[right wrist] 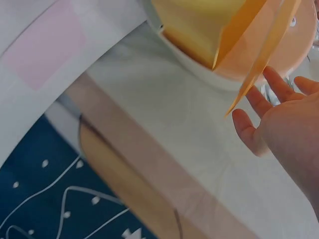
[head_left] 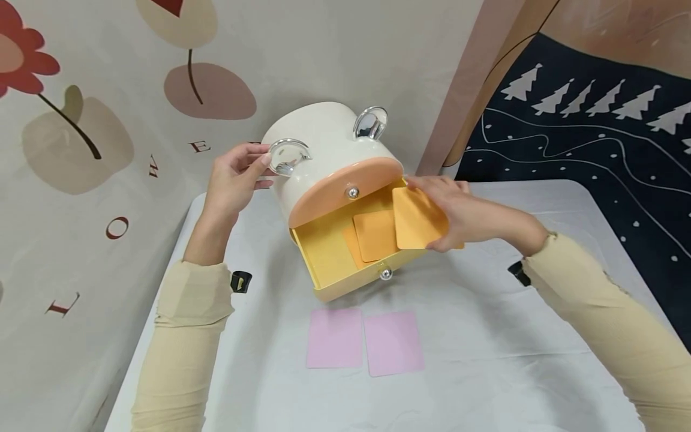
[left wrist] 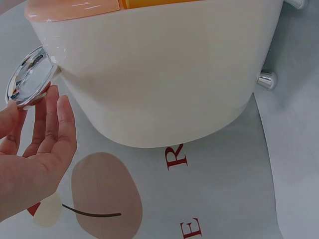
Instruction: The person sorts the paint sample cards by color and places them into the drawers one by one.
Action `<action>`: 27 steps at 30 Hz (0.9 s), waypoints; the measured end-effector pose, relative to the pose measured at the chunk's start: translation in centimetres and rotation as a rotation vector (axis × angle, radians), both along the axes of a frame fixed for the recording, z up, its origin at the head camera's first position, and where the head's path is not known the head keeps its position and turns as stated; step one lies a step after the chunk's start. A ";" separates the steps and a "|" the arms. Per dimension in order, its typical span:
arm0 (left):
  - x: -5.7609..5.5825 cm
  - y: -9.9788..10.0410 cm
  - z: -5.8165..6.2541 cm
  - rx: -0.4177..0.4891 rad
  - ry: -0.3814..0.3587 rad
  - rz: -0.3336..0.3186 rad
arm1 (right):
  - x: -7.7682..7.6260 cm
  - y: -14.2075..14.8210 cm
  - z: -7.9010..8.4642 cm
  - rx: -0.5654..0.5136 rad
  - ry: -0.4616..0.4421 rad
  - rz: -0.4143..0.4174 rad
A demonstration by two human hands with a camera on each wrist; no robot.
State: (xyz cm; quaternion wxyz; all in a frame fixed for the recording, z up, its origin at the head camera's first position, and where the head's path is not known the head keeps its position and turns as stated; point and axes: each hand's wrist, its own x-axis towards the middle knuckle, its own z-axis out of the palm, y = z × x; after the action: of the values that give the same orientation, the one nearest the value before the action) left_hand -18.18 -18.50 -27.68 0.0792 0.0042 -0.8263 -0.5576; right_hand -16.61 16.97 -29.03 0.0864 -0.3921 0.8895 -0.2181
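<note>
A white cabinet (head_left: 324,135) with an orange upper front and two shiny metal ears stands tilted on the table. My left hand (head_left: 229,186) pinches its left ear (head_left: 288,157) between thumb and fingers; the left wrist view shows this ear (left wrist: 30,82) too. The lower yellow drawer (head_left: 345,288) is pulled out, and orange cards (head_left: 376,236) lie inside it. Over the drawer's right side, my right hand (head_left: 464,210) holds an orange card (head_left: 415,219) by its edges. In the right wrist view that card (right wrist: 266,52) appears nearly edge-on beside the fingers.
Two pink cards (head_left: 335,339) lie side by side on the white-covered table (head_left: 475,360) in front of the drawer. A printed cloth (head_left: 335,54) hangs close behind the cabinet. Dark fabric with tree prints (head_left: 594,138) is at the right.
</note>
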 end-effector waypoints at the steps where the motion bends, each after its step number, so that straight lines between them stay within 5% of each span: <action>1: 0.0 0.0 0.0 -0.002 -0.001 0.000 | -0.2 -0.5 0.0 0.002 -0.005 0.016; 16: 0.1 0.1 0.2 0.023 0.016 -0.009 | -2.0 -4.7 -0.6 0.013 -0.099 0.127; 27: 0.0 0.0 0.1 0.019 0.021 -0.015 | -1.4 -3.2 -0.5 -0.041 -0.170 0.046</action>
State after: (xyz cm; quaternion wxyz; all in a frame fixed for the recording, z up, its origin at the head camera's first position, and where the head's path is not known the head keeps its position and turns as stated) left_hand -18.15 -18.48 -27.56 0.0835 -0.0073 -0.8200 -0.5662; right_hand -18.00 13.77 -29.54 0.1582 -0.3941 0.8651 -0.2669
